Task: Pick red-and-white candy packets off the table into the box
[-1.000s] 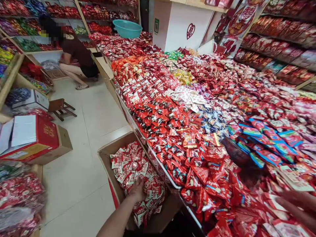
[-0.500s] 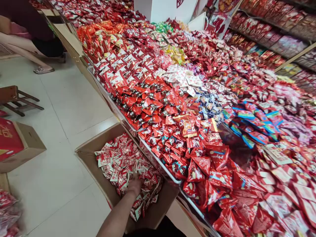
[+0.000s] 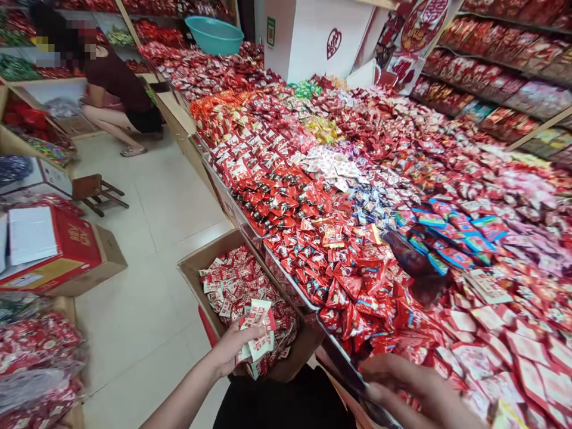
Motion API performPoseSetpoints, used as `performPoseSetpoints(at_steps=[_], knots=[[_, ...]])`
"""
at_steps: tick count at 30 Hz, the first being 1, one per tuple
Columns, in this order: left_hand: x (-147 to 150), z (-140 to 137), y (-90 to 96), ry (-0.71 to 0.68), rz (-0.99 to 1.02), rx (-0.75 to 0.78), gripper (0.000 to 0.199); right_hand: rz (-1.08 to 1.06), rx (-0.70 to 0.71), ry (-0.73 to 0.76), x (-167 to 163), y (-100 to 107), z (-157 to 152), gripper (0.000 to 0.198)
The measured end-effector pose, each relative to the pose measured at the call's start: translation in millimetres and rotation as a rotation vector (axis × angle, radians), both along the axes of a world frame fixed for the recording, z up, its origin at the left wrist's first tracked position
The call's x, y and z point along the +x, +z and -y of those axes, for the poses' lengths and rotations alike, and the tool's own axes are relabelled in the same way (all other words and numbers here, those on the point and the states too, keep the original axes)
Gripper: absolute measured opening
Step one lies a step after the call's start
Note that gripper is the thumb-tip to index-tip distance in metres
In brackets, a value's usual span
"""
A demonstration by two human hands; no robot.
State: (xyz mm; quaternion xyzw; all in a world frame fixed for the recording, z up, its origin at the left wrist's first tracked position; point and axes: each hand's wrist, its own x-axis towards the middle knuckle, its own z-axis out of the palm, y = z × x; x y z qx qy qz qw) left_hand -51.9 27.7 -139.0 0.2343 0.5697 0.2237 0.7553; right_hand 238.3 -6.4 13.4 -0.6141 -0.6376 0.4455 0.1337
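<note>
Restocking looks mid-step: left hand (image 3: 230, 351) is closed around a bunch of red-and-white sweets (image 3: 258, 335) above the cardboard box (image 3: 195, 275), right hand (image 3: 415, 390) loosely curled and empty at the display tray's edge (image 3: 339, 363), so next comes carrying the handful across without spilling.

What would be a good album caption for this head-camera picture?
Left hand lifts a handful of red-and-white candy packets from a cardboard box beside a heaped sweets counter.

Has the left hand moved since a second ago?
Yes. The left hand has lifted out of the cardboard box, toward its near edge, gripping a handful of packets.
</note>
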Motion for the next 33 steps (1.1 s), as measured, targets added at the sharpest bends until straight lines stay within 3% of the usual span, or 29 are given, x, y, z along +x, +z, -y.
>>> performPoseSetpoints(at_steps=[4, 7, 10, 16, 18, 22, 26, 30, 33], knots=[[13.3, 7.3, 68.0, 0.038, 0.174, 0.027, 0.027, -0.359, -0.02, 0.004, -77.2, -24.1, -22.7, 0.052], [23.5, 8.6, 101.0, 0.064, 0.147, 0.117, 0.025, -0.479, 0.093, 0.037, -102.4, -38.1, -37.6, 0.042], [31.2, 7.4, 117.8, 0.12, 0.096, 0.243, 0.021, -0.607, 0.126, 0.025, -107.2, -38.4, -44.1, 0.019], [39.3, 10.3, 126.3, 0.191, 0.177, 0.352, 0.025, -0.888, 0.022, -0.062, -101.0, -25.7, -37.5, 0.017], [39.4, 11.7, 129.2, 0.226, 0.213, 0.329, 0.022, -0.848, 0.121, -0.068, -97.4, -24.1, -35.1, 0.014], [36.6, 10.3, 141.7, 0.352, 0.26, 0.145, 0.013, -0.62, 0.543, -0.036, -84.7, -23.3, -34.3, 0.013], [36.9, 7.4, 155.5, 0.521, 0.269, 0.016, 0.011, -0.2, 0.921, 0.309, -69.8, -18.6, -38.0, 0.03], [43.9, 9.5, 160.2, 0.598, 0.259, 0.099, 0.021, 0.006, 1.024, 0.58, -69.6, -10.5, -36.7, 0.032], [49.6, 12.0, 158.7, 0.647, 0.222, 0.185, 0.024, -0.03, 0.968, 0.576, -79.9, -11.1, -29.3, 0.026]])
